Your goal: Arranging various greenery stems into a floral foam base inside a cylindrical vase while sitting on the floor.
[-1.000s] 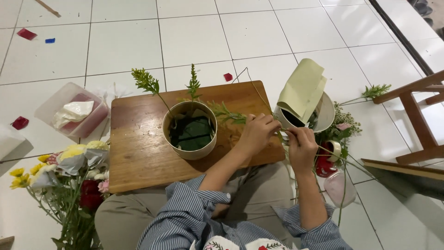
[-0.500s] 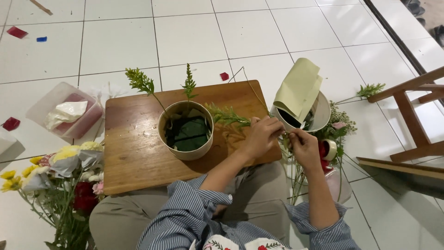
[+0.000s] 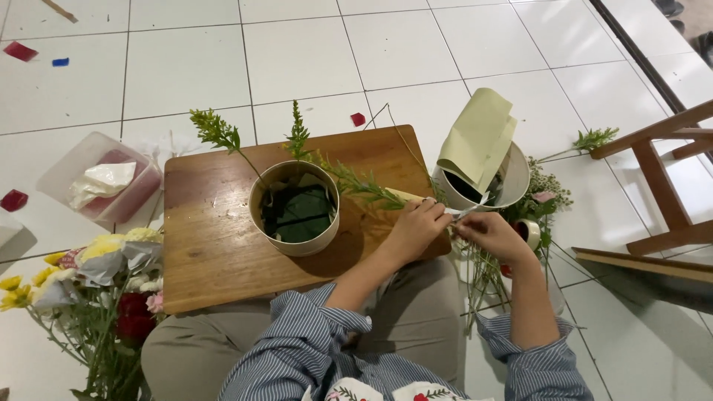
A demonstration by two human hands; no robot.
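Observation:
A leafy green sprig point(image 3: 359, 183) lies across the right part of the wooden board point(image 3: 215, 245), its tip toward the round pot point(image 3: 257, 194). My left hand point(image 3: 416, 227) grips the sprig's stem at the board's right edge. My right hand point(image 3: 493, 235) is closed just to its right, pinching a small pale blade-like thing point(image 3: 466, 212) against the stem end. The pot holds dark green foam point(image 3: 301, 214) with two upright green sprigs point(image 3: 215, 132) stuck in at its far rim.
A white bucket point(image 3: 515, 180) with folded olive paper point(image 3: 475, 137) stands right of the board, with loose stems and small flowers point(image 3: 546, 194) around it. A mixed bouquet point(image 3: 96, 275) lies at the left, near a plastic tub point(image 3: 67, 169) with tissue. A wooden stool point(image 3: 661, 167) is at the right.
Both hands stay at the board's right edge and have drawn a little closer together around the sprig's stem end. The pot and its two sprigs have not moved.

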